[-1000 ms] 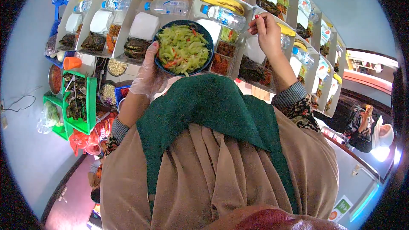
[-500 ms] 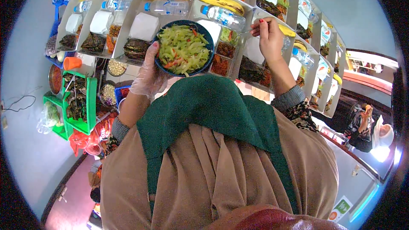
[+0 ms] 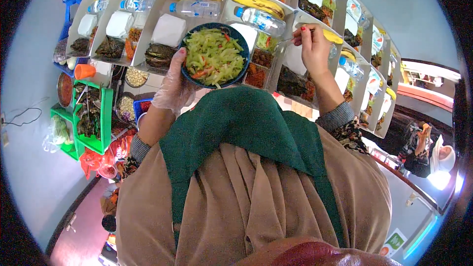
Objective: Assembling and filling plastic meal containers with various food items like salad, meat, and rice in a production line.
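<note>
My left hand (image 3: pixel 176 84), in a clear plastic glove, holds a dark blue bowl (image 3: pixel 186 72) by its left rim, thumb over the edge. Shredded pale green vegetables with bits of orange-red (image 3: pixel 215 54) fill the bowl. Bare, my right hand (image 3: pixel 313 44) pinches the handle of a thin metal spoon (image 3: pixel 284 42) over the food boxes, just right of the bowl; its far end is hard to make out. Below it is an open white box with a dark leaf-wrapped piece (image 3: pixel 291 80). To its left, a small clear tray holds some green vegetables (image 3: pixel 266 42) beside reddish-brown food (image 3: pixel 254 75).
Rows of open white boxes hold bananas (image 3: pixel 257 5), water bottles (image 3: pixel 197 8), white wrapped packets (image 3: pixel 169 31) and leaf-wrapped food. Green crates (image 3: pixel 104 118), an orange cup (image 3: pixel 84 71) and a bowl of pale pieces (image 3: pixel 136 77) stand at the left. Another person (image 3: pixel 433 152) is at the far right.
The view has shifted slightly. My right hand, with the spoon, has moved a little lower over the boxes; the bowl stays in my left hand.
</note>
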The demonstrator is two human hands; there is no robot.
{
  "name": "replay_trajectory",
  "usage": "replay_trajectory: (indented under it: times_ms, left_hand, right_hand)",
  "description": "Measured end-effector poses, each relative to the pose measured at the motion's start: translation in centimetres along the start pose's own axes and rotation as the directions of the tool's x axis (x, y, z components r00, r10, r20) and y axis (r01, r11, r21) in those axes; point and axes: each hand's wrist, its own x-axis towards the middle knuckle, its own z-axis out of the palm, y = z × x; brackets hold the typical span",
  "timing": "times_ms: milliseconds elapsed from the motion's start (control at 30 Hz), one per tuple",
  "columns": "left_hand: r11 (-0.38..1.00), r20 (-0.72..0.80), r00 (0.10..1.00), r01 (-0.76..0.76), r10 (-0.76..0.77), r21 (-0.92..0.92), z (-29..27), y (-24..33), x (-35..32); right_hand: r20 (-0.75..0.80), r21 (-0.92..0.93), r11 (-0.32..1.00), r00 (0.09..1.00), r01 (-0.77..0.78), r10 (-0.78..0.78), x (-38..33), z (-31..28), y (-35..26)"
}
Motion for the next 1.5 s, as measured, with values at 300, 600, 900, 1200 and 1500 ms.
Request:
replay_trajectory:
  times_ms: [300,600,900,1200,1500]
  left_hand:
    - [1.000,0.010,1.000,-0.004,0.004,-0.006,0.3,0.3,-0.2]
    - [0.999,0.028,1.000,-0.013,0.013,-0.031,0.5,0.3,-0.1]
    - [1.000,0.056,0.998,-0.022,0.021,0.010,0.0,0.3,-0.2]
    - [0.996,-0.003,0.999,-0.037,0.038,0.082,0.4,0.3,-0.6]
    - [1.000,-0.022,1.000,-0.009,0.009,0.005,-0.2,0.4,-0.7]
  right_hand:
    - [-0.062,-0.023,1.000,0.998,0.013,-0.015,-0.4,0.5,-0.3]
    - [-0.072,-0.068,0.995,0.995,0.069,-0.074,-0.5,0.6,-0.1]
    - [-0.136,0.024,0.999,0.990,0.032,-0.028,-0.4,0.0,0.5]
    - [-0.132,-0.012,0.999,0.990,0.050,-0.052,-0.5,1.4,0.5]
    - [-0.236,0.240,0.969,0.972,0.051,0.008,0.5,0.9,-0.7]
